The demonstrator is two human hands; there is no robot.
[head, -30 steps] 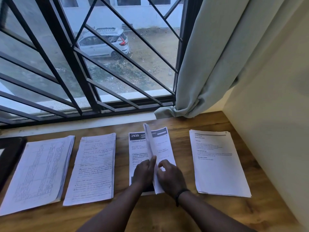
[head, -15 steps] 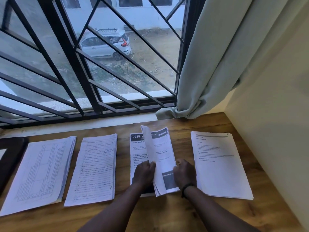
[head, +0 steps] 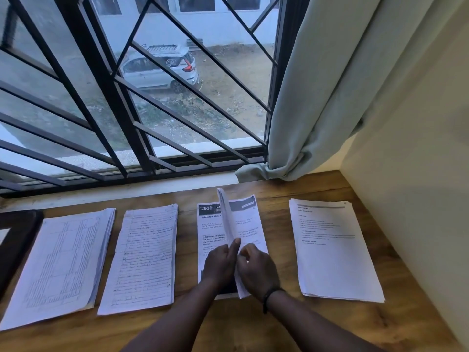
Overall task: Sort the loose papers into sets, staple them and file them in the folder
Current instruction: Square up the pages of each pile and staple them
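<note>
Since half a second ago my right hand [head: 256, 268] came back in off the stack's right edge; the lifted sheets stand steeper. Left hand [head: 220, 262] props them, fingers straight; right pinches a sheet near its lower edge. This is the white printed stack headed "2939" [head: 210, 224], third of four piles on the wooden worktop [head: 228, 326]. Sorting looks mostly done: ruled-table pile [head: 61, 260], handwritten pile [head: 147, 257], plain typed pile [head: 332, 247] lie apart. No stapler or folder that I can identify; stapling and filing remain.
</note>
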